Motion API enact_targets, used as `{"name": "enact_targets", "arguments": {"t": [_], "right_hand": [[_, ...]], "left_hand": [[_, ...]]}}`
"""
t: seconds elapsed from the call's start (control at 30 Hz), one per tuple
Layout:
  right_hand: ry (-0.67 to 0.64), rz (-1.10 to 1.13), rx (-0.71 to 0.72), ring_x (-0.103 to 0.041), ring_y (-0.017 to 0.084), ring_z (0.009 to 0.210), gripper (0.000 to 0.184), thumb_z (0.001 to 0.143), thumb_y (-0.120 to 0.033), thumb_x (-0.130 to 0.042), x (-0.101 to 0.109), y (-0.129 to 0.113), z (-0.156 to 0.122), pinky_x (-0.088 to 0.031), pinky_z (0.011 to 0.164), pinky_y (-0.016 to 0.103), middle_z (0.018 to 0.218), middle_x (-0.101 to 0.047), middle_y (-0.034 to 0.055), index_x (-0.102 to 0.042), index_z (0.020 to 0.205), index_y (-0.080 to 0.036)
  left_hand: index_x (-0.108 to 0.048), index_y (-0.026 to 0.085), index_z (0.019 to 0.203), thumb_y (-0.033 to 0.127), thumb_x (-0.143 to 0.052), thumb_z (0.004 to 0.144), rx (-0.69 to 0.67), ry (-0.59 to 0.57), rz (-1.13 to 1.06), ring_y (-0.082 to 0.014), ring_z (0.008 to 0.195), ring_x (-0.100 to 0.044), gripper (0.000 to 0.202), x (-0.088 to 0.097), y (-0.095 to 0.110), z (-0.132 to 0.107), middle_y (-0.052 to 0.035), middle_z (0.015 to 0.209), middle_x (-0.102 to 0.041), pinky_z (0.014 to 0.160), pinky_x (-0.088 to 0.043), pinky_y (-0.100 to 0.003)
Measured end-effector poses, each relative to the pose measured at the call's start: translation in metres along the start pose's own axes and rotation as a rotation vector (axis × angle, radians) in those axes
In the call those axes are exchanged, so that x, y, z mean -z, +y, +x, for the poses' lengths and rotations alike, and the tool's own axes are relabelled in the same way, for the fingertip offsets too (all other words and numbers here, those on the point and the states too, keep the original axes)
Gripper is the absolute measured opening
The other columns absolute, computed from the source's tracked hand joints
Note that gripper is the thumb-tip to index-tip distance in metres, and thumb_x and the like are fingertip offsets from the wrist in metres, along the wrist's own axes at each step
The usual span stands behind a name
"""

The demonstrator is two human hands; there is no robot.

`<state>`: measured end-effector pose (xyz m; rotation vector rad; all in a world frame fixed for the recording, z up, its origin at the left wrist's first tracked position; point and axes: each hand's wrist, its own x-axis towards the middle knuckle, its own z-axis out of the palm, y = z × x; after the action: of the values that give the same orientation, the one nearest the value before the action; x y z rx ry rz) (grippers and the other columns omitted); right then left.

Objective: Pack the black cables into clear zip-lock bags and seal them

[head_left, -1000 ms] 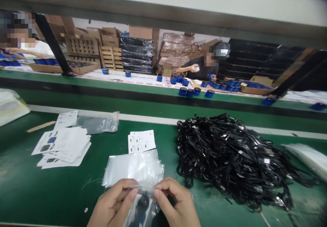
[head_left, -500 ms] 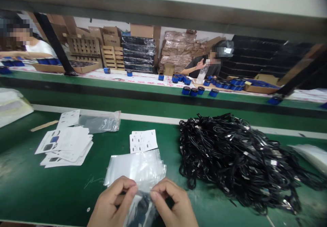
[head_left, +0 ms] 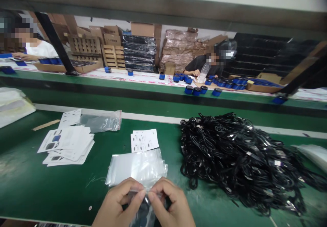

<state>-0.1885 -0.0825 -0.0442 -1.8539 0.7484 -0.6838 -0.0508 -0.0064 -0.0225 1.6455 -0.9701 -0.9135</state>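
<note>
My left hand [head_left: 119, 199] and my right hand [head_left: 170, 198] pinch the top edge of a clear zip bag [head_left: 144, 213] at the bottom of the view, their fingertips nearly meeting. A coiled black cable [head_left: 143, 208] shows through the bag, partly hidden by my fingers. Just beyond my hands lies a stack of clear plastic bags [head_left: 135, 167]. A small pile of white printed cards [head_left: 144, 140] sits past that stack. To the right is a large tangled heap of black cables [head_left: 237, 159].
On the green workbench [head_left: 22, 152] lie a stack of printed leaflets [head_left: 66, 144], a used clear bag [head_left: 100, 121] and a wooden stick [head_left: 46, 125]. Beyond a metal shelf bar, co-workers [head_left: 204, 65] sit among blue cylindrical products [head_left: 196, 90] and cardboard boxes.
My fingers have drawn closer together on the bag's top edge. The view has shifted slightly. The far co-worker's raised hand has come down to the bench.
</note>
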Motion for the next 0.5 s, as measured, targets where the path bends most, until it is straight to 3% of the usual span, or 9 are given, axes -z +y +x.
{"name": "enact_targets", "arguments": {"t": [0.17, 0.33, 0.5], "right_hand": [[-0.025, 0.026, -0.008, -0.048, 0.01, 0.058, 0.016, 0.083, -0.02, -0.049, -0.003, -0.001, 0.001, -0.036, 0.053, 0.019, 0.067, -0.052, 0.001, -0.059, 0.073, -0.014], [0.15, 0.05, -0.018, -0.043, 0.008, 0.053, 0.019, 0.081, -0.021, -0.051, -0.014, -0.004, 0.001, -0.033, 0.051, 0.019, 0.061, -0.046, -0.0022, -0.054, 0.063, -0.015], [0.114, 0.17, -0.063, -0.049, 0.008, 0.054, 0.016, 0.081, -0.023, -0.056, -0.019, -0.004, 0.001, -0.038, 0.052, 0.017, 0.061, -0.052, -0.0018, -0.059, 0.067, -0.015]], "left_hand": [[-0.061, 0.018, 0.068, 0.046, -0.059, 0.078, 0.016, 0.021, 0.039, -0.0102, 0.058, -0.053, 0.03, -0.002, -0.005, 0.0, 0.0029, 0.064, -0.054, 0.054, -0.04, -0.016], [-0.059, 0.019, 0.072, 0.05, -0.054, 0.08, 0.089, 0.032, -0.049, -0.0103, 0.059, -0.052, 0.033, -0.006, -0.005, 0.001, 0.0039, 0.062, -0.055, 0.057, -0.04, -0.016], [-0.056, 0.02, 0.067, 0.048, -0.049, 0.083, 0.001, 0.091, 0.186, -0.0109, 0.056, -0.048, 0.033, 0.002, -0.001, 0.001, 0.0045, 0.059, -0.052, 0.057, -0.04, -0.016]]}}
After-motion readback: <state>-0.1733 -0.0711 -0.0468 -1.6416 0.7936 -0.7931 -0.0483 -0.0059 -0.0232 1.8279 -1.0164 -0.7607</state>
